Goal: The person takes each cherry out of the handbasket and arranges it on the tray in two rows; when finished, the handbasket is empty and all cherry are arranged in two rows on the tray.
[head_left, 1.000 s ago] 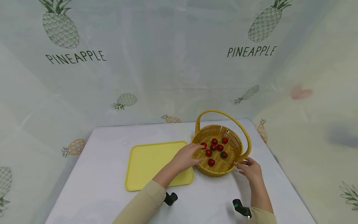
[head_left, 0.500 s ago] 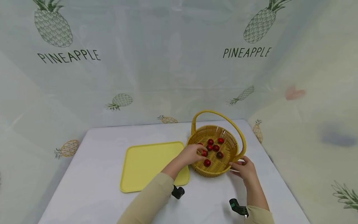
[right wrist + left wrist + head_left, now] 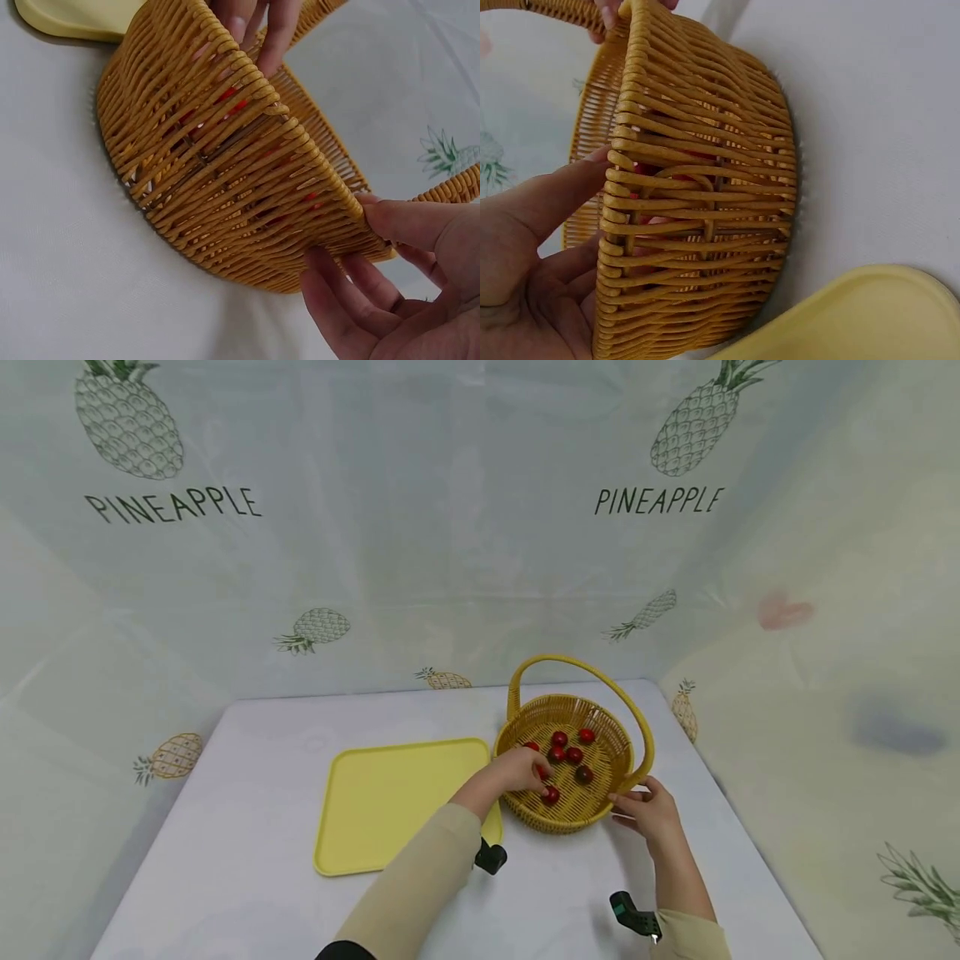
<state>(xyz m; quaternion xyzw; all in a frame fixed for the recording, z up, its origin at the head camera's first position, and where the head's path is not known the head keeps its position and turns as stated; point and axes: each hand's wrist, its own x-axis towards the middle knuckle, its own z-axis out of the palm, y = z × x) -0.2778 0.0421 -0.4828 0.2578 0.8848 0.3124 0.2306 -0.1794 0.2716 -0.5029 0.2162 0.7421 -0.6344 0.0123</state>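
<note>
Basket (image 3: 558,707) with eight visible red fruits (image 3: 574,755), right fingers (image 3: 341,300) around its rim, left fingers (image 3: 280,34) inside, their hold unclear.

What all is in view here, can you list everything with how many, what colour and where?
Basket: one, yellow-brown, on the table, right of the tray
Round fruits: about eight visible, red to dark red, in the basket, some partly hidden
Tray: one, yellow, on the table
Table: one, white, beneath both
Backdrop: one, pale grey, pineapple prints, behind the table
Wrist devices: two, black, one per wrist
Sleeves: two, beige, on the forearms
Left hand: one, bare, reaching into the basket
Right hand: one, bare, at the basket's rim
</note>
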